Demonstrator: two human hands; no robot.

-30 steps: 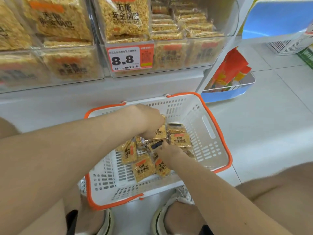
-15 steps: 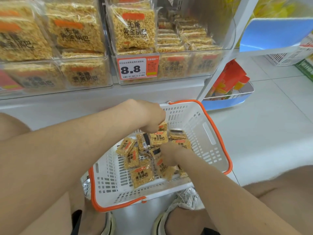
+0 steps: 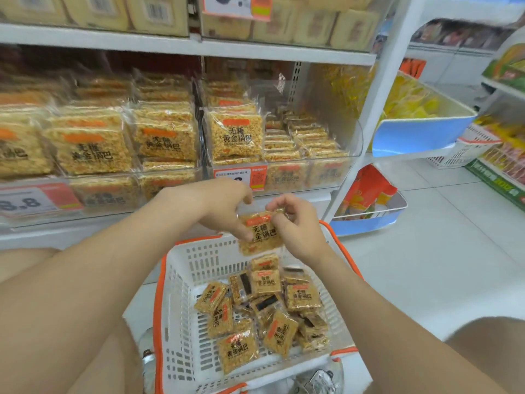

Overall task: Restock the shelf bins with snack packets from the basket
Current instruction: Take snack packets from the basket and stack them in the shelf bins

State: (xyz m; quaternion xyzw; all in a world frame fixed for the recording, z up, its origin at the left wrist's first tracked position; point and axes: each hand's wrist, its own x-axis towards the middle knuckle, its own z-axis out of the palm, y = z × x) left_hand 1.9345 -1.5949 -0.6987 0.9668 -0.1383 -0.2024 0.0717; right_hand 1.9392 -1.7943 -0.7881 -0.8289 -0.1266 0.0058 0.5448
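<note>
A white basket with an orange rim (image 3: 181,282) sits on the floor between my knees and holds several yellow snack packets (image 3: 267,314). Above its far edge my left hand (image 3: 221,206) and my right hand (image 3: 298,226) together pinch a small stack of snack packets (image 3: 260,233), the left from the left side, the right from the right. Right behind my hands stands the clear shelf bin (image 3: 335,166), with a packet upright at its left and low rows of packets at its right.
More clear bins of the same packets (image 3: 93,146) fill the shelf to the left, with red price tags (image 3: 42,197) in front. A blue-and-white tray (image 3: 369,220) with orange bags sits low at the right. White tiled floor (image 3: 440,265) spreads to the right.
Both hands have risen out of the basket with a stack of packets, up to the shelf bin's front. The view has tilted up, showing more shelf.
</note>
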